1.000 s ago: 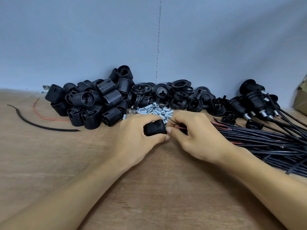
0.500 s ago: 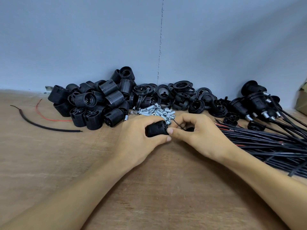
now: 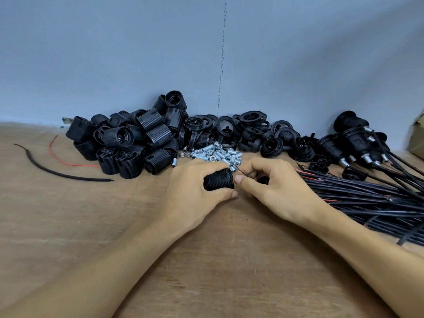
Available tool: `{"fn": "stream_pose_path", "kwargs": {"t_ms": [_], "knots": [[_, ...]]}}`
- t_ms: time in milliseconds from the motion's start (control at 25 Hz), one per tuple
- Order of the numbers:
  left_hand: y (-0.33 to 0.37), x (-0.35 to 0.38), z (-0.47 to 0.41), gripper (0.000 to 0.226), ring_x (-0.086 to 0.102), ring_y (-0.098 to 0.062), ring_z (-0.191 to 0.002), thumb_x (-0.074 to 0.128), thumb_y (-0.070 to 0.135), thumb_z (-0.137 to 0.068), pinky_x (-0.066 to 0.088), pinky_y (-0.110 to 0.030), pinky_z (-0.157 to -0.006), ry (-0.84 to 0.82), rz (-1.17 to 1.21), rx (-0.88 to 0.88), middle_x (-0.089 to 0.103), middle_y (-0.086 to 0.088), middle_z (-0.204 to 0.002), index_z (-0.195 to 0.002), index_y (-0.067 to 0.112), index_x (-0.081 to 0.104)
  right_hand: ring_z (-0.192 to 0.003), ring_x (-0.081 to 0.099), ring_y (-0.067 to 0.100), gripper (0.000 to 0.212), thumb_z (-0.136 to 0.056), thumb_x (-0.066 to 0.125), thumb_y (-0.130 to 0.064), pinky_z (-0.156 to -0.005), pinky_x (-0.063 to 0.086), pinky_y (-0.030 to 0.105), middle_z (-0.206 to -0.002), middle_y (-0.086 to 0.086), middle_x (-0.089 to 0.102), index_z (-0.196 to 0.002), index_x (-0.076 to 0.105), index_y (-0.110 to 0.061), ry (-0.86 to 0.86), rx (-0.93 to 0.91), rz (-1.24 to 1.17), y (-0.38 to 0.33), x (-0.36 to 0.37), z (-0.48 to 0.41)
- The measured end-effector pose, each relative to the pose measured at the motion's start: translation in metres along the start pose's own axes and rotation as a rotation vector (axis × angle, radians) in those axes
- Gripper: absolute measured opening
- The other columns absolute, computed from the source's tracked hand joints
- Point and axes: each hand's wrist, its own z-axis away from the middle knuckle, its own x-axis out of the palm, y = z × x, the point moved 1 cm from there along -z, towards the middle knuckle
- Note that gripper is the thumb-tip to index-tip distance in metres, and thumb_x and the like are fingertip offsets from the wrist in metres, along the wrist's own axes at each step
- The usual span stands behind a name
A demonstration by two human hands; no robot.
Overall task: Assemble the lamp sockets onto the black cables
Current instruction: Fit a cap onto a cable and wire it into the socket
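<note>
Gripping one ribbed black lamp socket (image 3: 219,182) in left hand (image 3: 195,196): fingers curled over the top, thumb underneath. Held on its side just above the desk (image 3: 206,260), centre of view.

Pinching a thin black wire (image 3: 241,172) in right hand (image 3: 275,191), right at the socket's right end, thumb tip touching that end. Bit of red showing at the same spot. Something small and black inside the curled right fingers; cannot tell what.

Just behind the hands: loose heap of small metal tubes (image 3: 215,154).

Back left, against the wall (image 3: 229,53): pile of ribbed socket bodies (image 3: 137,143), some upright, some on their sides.

Back centre: pile of black rings (image 3: 241,131) and cap pieces, touching the socket pile.

Right side: bundle of black cables (image 3: 367,198) fanned flat across the desk, red and bare conductor ends pointing towards the right hand. Right forearm lying over the near edge of the bundle.

Back right: finished sockets (image 3: 358,143) already on cables, metal tubes sticking out of their ends.

Two loose black caps (image 3: 320,161) between rings and bundle.

Far left, well apart from everything: short black cable offcut (image 3: 57,171) and a red wire scrap (image 3: 66,160) beside it.

Right edge: corner of something brown, cut off by the frame.
</note>
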Motion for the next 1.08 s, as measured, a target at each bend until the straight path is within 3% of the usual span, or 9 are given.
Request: {"fn": "stream_pose_path", "kwargs": {"t_ms": [440,640,840,1080], "knots": [[0.0042,-0.0015,0.0023,0.025,0.061,-0.002,-0.087,0.089,0.031,-0.072,0.046,-0.017,-0.072,0.004,0.010,-0.005,0.068,0.019,-0.088,-0.092,0.032,0.074,-0.064,0.054,0.004,0.020,-0.093,0.069,-0.024,-0.068,0.045,0.026,-0.065,-0.014,0.060,-0.073,0.067,-0.023,0.034,-0.011,0.014,-0.0003,0.0020,0.0007],[0.0037,-0.0004,0.0018,0.025,0.061,-0.005,-0.088,0.088,0.034,-0.072,0.047,-0.026,-0.074,-0.019,-0.008,-0.003,0.069,0.013,-0.082,-0.092,0.030,0.074,-0.061,0.050,0.003,0.026,-0.093,0.068,-0.022,-0.065,0.040,0.024,-0.061,-0.016,0.056,-0.068,0.061,-0.027,0.006,0.001,0.018,-0.0023,0.0016,0.0007],[0.0073,-0.0018,0.0029,0.035,0.062,-0.002,-0.088,0.088,0.030,-0.074,0.048,-0.020,-0.075,0.018,0.017,0.001,0.067,0.021,-0.095,-0.102,0.034,0.067,-0.061,0.049,0.003,0.030,-0.093,0.068,-0.020,-0.065,0.040,0.025,-0.060,-0.015,0.056,-0.065,0.061,-0.029,-0.002,-0.002,0.022,-0.0056,0.0017,0.0035],[0.0070,-0.0002,0.0016,0.021,0.059,-0.007,-0.087,0.086,0.034,-0.075,0.044,-0.027,-0.075,-0.040,-0.058,0.013,0.070,0.010,-0.082,-0.091,0.025,0.075,-0.062,0.050,0.004,0.023,-0.092,0.068,-0.018,-0.066,0.040,0.025,-0.062,-0.012,0.058,-0.070,0.066,-0.022,-0.012,0.009,0.019,-0.0048,0.0015,0.0034]]}}
